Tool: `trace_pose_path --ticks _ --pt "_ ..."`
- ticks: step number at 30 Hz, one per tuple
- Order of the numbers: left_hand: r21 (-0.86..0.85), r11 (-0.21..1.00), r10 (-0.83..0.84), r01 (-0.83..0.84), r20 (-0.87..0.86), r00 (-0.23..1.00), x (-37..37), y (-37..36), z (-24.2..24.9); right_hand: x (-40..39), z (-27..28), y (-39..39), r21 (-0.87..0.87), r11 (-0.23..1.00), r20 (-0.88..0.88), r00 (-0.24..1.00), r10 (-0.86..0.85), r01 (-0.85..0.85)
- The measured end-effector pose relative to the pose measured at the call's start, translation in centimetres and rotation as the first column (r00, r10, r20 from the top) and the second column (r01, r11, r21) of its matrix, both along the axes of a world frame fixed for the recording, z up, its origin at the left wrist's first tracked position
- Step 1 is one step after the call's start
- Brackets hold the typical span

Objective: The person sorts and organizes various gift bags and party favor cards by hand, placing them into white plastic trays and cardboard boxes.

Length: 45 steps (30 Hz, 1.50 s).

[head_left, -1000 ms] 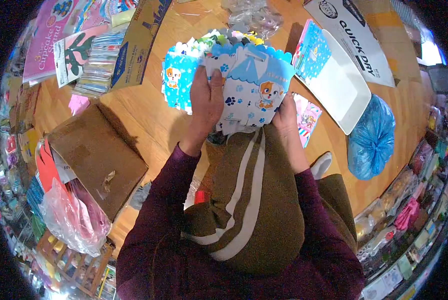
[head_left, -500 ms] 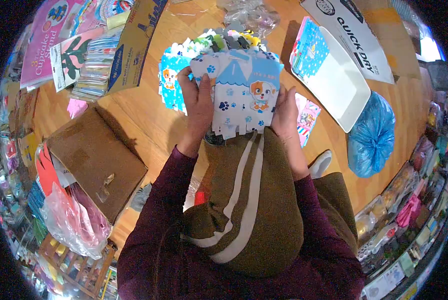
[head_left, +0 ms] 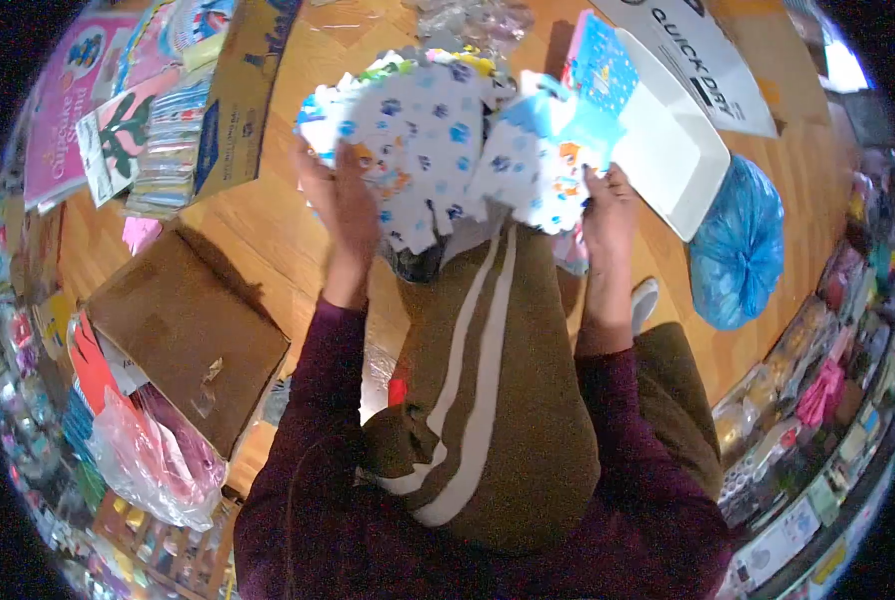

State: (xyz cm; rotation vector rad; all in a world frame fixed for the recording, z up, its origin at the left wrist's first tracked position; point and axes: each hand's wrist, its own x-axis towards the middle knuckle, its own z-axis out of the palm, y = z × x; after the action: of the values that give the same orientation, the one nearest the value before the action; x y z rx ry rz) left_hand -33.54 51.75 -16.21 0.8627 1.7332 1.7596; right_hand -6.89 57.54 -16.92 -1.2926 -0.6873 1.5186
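Note:
My left hand (head_left: 346, 205) is closed on the left edge of a stack of flat, die-cut paper box blanks (head_left: 423, 140), white with blue paw prints and patches of orange. On the other side, my right hand (head_left: 611, 200) pinches the edge of a separate paw-print blank (head_left: 538, 170), which is partly blurred by motion. The two pieces fan apart at the top and come close together above my knee. Behind them, the edges of more patterned cut-outs (head_left: 383, 68) show green and yellow; the rest of them is hidden.
A white plastic tray (head_left: 683, 170) with blue printed cards (head_left: 605, 65) stands at the right, beside a tied blue plastic bag (head_left: 738, 245). Clear wrapping (head_left: 473, 22) lies at the back. On the left are a brown cardboard box (head_left: 193, 335) and a carton (head_left: 251, 105) near packaged goods.
The paw-print blanks were together between both hands; now they are split into two parts. My left hand has shifted left and my right hand to the right.

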Motion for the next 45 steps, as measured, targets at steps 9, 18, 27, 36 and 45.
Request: trace_pose_path --ticks 9,18,27,36,45 --pt "0.082 0.988 0.12 -0.131 0.122 0.985 -3.3 -1.1 -2.0 17.5 3.1 -1.8 0.149 0.974 0.185 0.962 -0.198 0.172" --pt "0.144 0.984 0.088 -0.108 0.137 0.987 -2.3 -0.4 -1.9 15.4 -4.2 -5.3 -0.183 0.983 0.152 0.988 0.018 0.011" --pt "0.097 0.995 -0.013 -0.009 0.221 0.975 -0.9 -0.1 -1.6 13.8 -10.5 -4.1 -0.224 0.973 0.676 0.729 0.111 0.059" --pt "-0.066 0.978 -0.171 0.196 0.273 0.946 3.3 0.9 -2.0 9.5 -4.6 -2.1 -0.058 0.996 0.776 0.625 0.088 -0.069" --pt "0.072 0.956 -0.292 0.283 0.175 0.94 8.1 4.2 -0.3 -1.3 -0.3 0.7 -0.004 0.967 -0.041 0.966 0.254 -0.255"
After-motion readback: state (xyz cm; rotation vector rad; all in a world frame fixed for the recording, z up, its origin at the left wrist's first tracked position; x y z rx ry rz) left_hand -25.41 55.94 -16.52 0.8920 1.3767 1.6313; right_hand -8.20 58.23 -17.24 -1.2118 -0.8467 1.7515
